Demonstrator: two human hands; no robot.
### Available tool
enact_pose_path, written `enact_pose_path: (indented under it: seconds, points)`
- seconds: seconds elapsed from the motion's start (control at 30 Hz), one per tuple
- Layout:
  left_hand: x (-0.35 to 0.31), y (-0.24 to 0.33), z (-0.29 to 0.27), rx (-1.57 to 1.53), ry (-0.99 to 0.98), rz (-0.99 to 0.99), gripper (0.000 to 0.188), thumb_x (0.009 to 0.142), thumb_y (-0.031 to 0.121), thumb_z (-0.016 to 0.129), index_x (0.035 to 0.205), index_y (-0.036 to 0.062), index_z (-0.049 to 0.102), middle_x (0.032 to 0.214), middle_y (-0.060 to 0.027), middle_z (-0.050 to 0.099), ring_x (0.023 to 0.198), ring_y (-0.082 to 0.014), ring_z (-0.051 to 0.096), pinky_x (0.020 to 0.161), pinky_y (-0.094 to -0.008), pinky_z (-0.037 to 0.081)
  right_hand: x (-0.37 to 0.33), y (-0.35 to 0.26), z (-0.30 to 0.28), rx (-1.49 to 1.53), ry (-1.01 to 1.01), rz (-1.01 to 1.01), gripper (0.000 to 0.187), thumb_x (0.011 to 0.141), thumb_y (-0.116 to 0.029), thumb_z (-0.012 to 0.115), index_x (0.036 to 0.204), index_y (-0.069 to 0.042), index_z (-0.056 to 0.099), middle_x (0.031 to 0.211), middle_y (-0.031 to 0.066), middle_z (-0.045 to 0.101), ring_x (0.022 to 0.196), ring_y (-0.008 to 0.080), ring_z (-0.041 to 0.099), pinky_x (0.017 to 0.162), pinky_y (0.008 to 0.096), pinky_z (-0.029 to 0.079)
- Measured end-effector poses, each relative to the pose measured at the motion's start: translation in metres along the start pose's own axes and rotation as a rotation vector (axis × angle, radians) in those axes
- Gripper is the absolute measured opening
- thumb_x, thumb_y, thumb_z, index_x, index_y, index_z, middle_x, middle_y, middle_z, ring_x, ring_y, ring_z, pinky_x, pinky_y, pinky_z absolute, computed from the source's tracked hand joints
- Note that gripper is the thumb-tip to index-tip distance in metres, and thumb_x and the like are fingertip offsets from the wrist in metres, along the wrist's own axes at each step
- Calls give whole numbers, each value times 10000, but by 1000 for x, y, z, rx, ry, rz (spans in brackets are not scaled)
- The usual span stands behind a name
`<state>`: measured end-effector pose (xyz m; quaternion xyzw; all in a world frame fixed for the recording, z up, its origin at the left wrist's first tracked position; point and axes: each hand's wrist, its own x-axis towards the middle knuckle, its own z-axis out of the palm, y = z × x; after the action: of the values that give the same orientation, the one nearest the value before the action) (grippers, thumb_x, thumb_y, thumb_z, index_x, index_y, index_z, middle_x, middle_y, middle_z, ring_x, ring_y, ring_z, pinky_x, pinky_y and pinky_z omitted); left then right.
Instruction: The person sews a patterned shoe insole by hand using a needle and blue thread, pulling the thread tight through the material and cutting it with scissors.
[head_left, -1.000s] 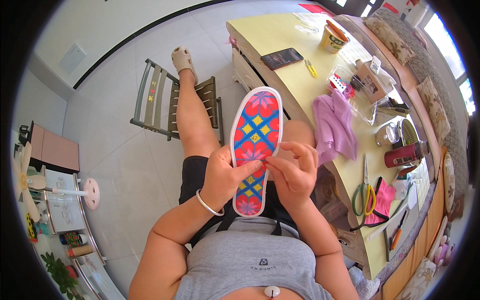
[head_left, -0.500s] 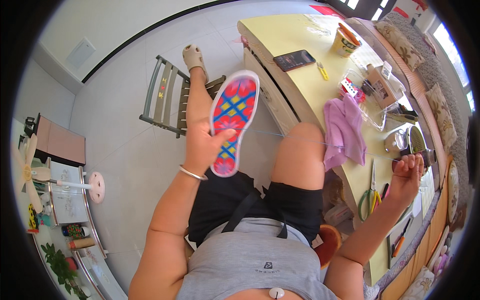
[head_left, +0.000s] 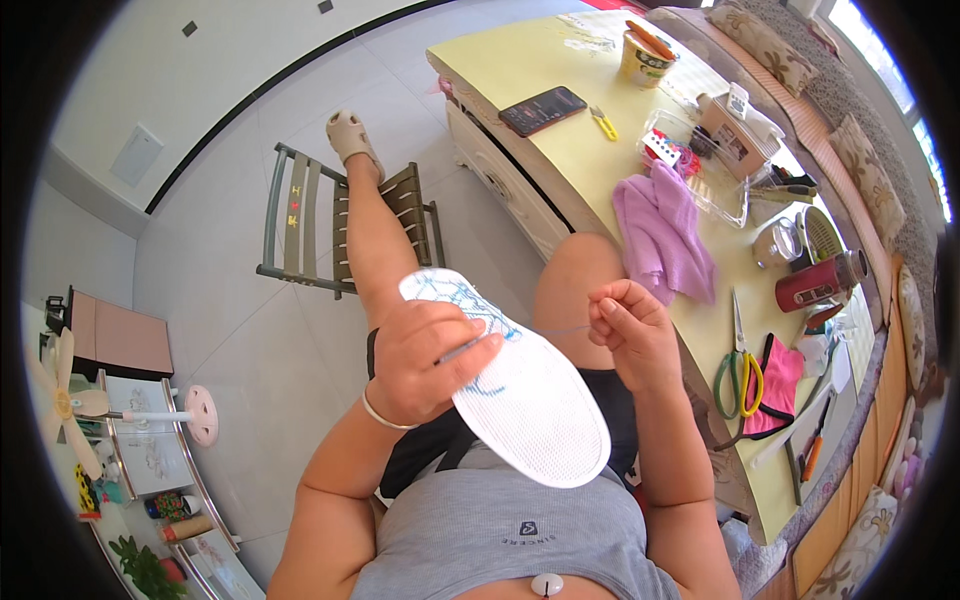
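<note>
Head view: the insole (head_left: 545, 415) lies under the left hand (head_left: 425, 360).

The view comes from the left of two side-by-side cameras on the person's head, looking steeply down the front of the body. The shirt (head_left: 480, 530) lies nearest, at the lower edge; the left hand (head_left: 430, 350) and right hand (head_left: 632, 325) sit at close range around the middle. Past them the view reaches the stool (head_left: 405, 210), the floor (head_left: 210, 300) and, at the top left, the wall (head_left: 230, 60). The fisheye lens takes in the fan (head_left: 65, 400) at left and the table (head_left: 480, 65) at right, bending straight edges toward its dark rim.
</note>
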<state>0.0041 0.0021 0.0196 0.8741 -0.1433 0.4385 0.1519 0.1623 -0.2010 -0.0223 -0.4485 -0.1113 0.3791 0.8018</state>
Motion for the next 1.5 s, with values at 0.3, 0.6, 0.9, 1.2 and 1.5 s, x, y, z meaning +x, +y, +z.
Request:
enact_pose_path:
  seconds: [0.3,0.6,0.9,1.2,1.5]
  points:
    - [1,8,8,-12,-43,156,277,595,118,676,862,43,664,901,-62,631,776,-198,602,640,-299,470,-28,-26,42,-724,-198,-252,223,793,-12,695,1008,17,641,665,-23,511,584,61,420,515,226,351]
    - [1,18,15,-90,-136,243,255,632,92,670,870,7,634,917,-88,632,816,-235,609,689,-340,497,-24,-16,41,-827,118,-482,102,780,48,632,847,-24,602,646,32,550,572,55,547,511,204,407]
    - [-2,16,22,-192,-140,167,234,618,73,658,835,-7,623,878,-92,614,805,-234,604,690,-344,505,-31,-8,41,-1210,-325,-622,118,769,-38,669,883,-56,645,669,85,602,610,212,623,545,308,491]
    - [0,13,25,-280,-169,175,220,622,66,658,819,-22,614,861,-94,603,797,-236,604,691,-344,509,-29,-7,24,-796,129,-469,69,839,23,565,851,-43,582,623,-20,500,479,72,435,456,209,335]
    - [-4,6,26,-298,-133,74,200,639,66,714,817,11,642,825,-86,639,742,-247,622,640,-330,504,-5,-44,-32,202,251,-238,109,913,-91,558,974,-2,572,686,-16,456,576,66,397,474,214,306]
